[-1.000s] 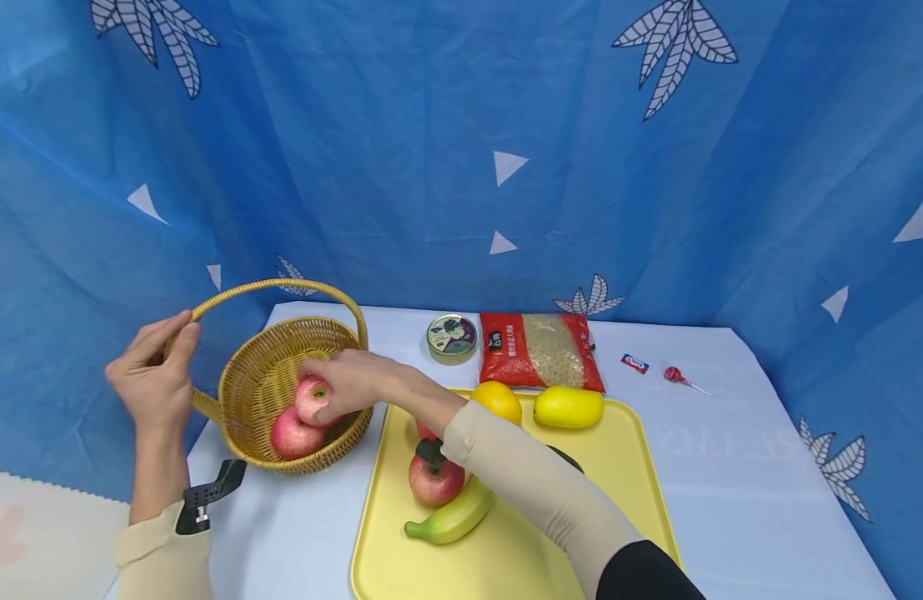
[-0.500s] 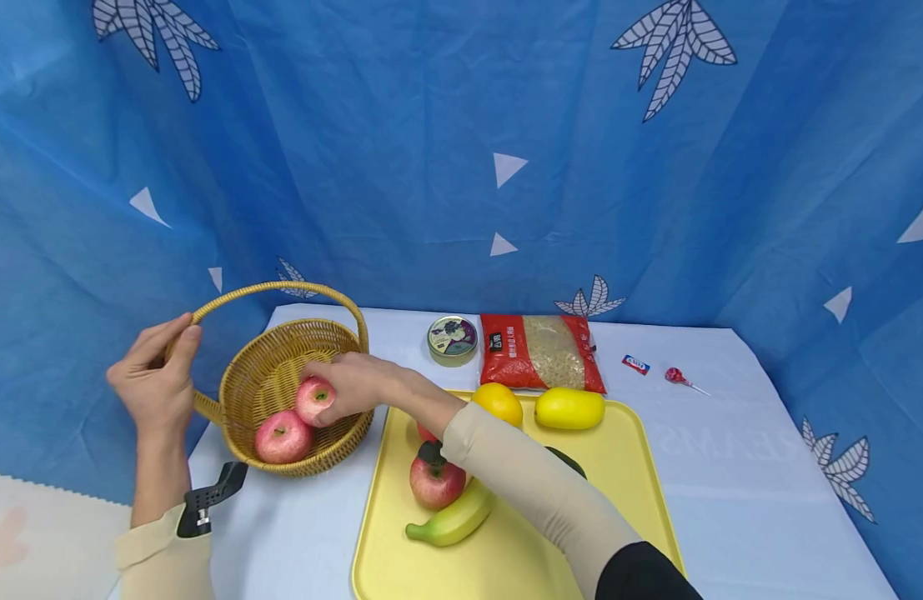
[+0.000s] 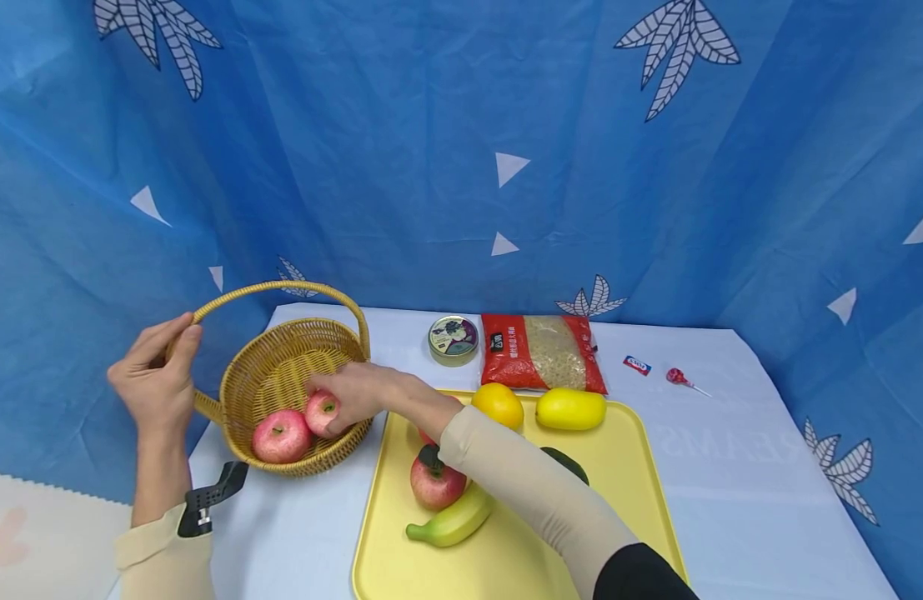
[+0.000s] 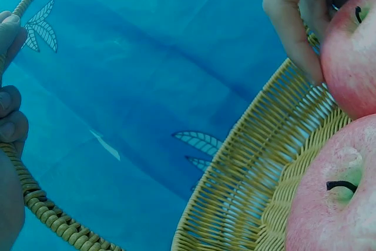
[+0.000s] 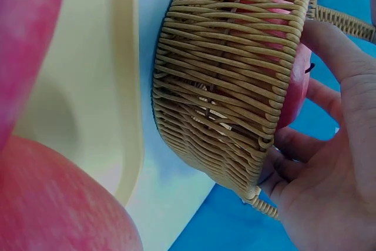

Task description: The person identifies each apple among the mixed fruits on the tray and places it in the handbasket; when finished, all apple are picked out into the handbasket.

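A wicker basket (image 3: 239, 377) stands at the left of the table, its arched handle (image 3: 299, 286) gripped on the left side by my left hand (image 3: 152, 375). Inside the basket, my right hand (image 3: 367, 392) holds a pink-red apple (image 3: 322, 412) near the right wall. Beside it lies a second apple (image 3: 281, 436), stem up. In the left wrist view the held apple (image 4: 355, 57) has fingers against its side and appears to touch the other apple (image 4: 329, 210). The right wrist view shows the thumb and fingers about the apple (image 5: 296, 86), partly hidden behind the basket wall.
A yellow tray (image 3: 367, 533) bears an apple (image 3: 437, 483), a banana (image 3: 453, 518), an orange (image 3: 499, 406), a yellow mango-like fruit (image 3: 571, 409) and partly hidden items. Behind are a round tin (image 3: 453, 337), a red bag (image 3: 544, 352), a small packet (image 3: 637, 365) and a lollipop (image 3: 679, 377).
The other apple has rolled left in the basket. My right hand has lowered the held apple beside it, slightly to the right. My left hand keeps its grip on the handle.
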The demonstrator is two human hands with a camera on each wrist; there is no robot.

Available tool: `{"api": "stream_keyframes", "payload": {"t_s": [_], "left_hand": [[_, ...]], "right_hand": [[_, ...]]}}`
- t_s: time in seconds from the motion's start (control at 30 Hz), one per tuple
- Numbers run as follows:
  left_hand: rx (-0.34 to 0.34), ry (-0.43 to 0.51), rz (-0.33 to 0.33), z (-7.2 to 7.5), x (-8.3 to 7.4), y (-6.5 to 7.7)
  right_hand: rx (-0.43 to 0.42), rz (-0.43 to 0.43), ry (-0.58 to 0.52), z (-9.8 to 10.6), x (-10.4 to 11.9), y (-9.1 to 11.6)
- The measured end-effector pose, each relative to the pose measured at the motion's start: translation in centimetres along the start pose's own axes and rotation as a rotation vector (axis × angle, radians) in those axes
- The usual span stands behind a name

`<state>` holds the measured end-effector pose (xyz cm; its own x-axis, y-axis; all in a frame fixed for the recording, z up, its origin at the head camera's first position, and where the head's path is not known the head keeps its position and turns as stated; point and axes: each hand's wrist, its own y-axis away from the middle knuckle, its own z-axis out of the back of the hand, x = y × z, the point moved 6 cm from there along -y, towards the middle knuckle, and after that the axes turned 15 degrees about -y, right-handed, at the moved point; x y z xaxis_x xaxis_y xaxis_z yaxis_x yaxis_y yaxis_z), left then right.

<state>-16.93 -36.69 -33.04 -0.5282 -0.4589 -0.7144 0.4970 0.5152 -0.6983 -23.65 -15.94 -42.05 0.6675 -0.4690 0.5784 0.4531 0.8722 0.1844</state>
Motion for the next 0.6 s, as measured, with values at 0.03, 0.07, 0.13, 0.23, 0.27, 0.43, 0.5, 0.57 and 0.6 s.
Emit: {"api": "stream_keyframes", "payload": {"t_s": [0.03, 0.07, 0.13, 0.23, 0.27, 0.43, 0.5, 0.57, 0.6], "left_hand": [[0.002, 0.002, 0.001, 0.0, 0.1, 0.0], [0.002, 0.001, 0.001, 0.1, 0.2, 0.0], [0.006, -0.001, 0.001, 0.1, 0.3, 0.0], [0.009, 0.02, 0.004, 0.2, 0.6, 0.0], [0.011, 0.027, 0.004, 0.2, 0.6, 0.0], [0.017, 0.058, -0.002, 0.1, 0.7, 0.0], [0.017, 0.058, -0.007, 0.1, 0.7, -0.1], [0.016, 0.063, -0.009, 0.1, 0.5, -0.1], [0.015, 0.062, -0.01, 0.1, 0.5, -0.1]], "right_hand": [[0.003, -0.002, 0.007, -0.1, 0.0, -0.1], [0.005, -0.003, 0.01, -0.2, 0.0, -0.1], [0.011, -0.01, 0.016, -0.3, 0.0, -0.1], [0.023, -0.018, 0.001, -0.6, 0.0, -0.2], [0.024, -0.018, -0.004, -0.7, 0.0, -0.2], [0.028, -0.027, -0.008, -1.0, 0.0, -0.3], [0.028, -0.032, -0.003, -1.0, 0.0, -0.4], [0.027, -0.037, -0.001, -1.1, -0.1, -0.5], [0.026, -0.041, -0.001, -1.1, -0.1, -0.5]]}}
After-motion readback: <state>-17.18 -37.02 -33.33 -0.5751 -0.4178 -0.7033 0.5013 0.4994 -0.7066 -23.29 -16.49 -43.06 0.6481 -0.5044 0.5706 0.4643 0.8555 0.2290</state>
